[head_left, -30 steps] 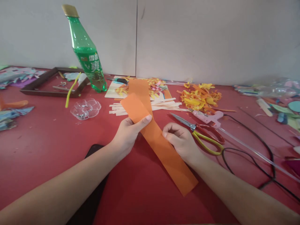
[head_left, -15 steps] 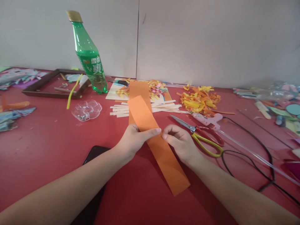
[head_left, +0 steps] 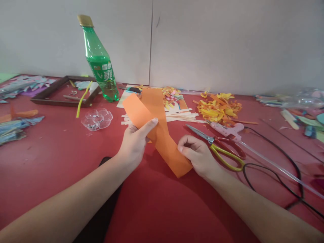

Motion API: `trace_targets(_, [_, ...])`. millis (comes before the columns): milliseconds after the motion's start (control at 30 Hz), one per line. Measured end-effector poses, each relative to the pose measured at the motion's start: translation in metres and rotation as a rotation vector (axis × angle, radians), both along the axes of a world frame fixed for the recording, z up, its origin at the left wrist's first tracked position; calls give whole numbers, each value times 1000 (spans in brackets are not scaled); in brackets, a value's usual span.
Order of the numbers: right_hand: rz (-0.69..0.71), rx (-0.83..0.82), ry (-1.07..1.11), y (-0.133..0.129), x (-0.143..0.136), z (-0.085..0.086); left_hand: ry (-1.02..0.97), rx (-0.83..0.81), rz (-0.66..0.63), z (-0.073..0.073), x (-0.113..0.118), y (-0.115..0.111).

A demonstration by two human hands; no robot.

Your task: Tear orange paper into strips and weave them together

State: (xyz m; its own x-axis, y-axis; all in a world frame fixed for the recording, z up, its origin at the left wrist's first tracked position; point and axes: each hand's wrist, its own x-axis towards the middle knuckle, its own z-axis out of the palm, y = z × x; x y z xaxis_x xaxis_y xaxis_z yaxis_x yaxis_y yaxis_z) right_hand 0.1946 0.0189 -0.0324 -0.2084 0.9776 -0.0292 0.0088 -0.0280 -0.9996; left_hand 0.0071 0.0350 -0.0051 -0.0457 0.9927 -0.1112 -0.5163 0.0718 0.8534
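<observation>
An orange paper strip [head_left: 168,152] is held slantwise above the table, its upper end to the left. My left hand [head_left: 135,141] grips it near the middle, thumb on top and fingers behind. My right hand [head_left: 196,153] has its thumb and forefinger pinched at the strip's right edge, near the lower end. Behind it, another orange paper strip [head_left: 153,98] lies across cream paper strips [head_left: 186,115] and is partly covered by the held one. To the right of my right hand are scissors [head_left: 215,143] with one red and one yellow handle.
A pink glue gun [head_left: 229,130] with a black cable lies right of the scissors, near a pile of yellow and orange paper scraps [head_left: 219,108]. On the left stand a green bottle [head_left: 101,64], a clear flower-shaped dish [head_left: 97,119] and a dark frame [head_left: 50,101]. A black phone-like slab [head_left: 101,209] lies under my left forearm.
My left hand has moved slightly up and left along with the strip. The strip's lower end has risen and swung left, while my right hand has come nearer that end.
</observation>
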Motion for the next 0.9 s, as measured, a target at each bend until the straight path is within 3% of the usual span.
trace_targets(167, [-1, 18, 69, 3, 2, -7, -64, 55, 144, 18, -14, 5])
trace_targets(433, [7, -60, 257, 4, 0, -1, -142, -18, 325, 66, -37, 11])
trace_targets(533, [2, -114, 319, 6, -2, 5, -73, -174, 28, 63, -28, -5])
trace_targets(667, [69, -160, 321, 2, -4, 11, -81, -295, -469, 26, -2, -31])
trace_targets(767, [89, -220, 278, -3, -4, 11, -31, -276, -615, 2, 11, -39])
trace_targets(900, [127, -265, 289, -5, -3, 7, -23, -282, -629, -6, 12, -36])
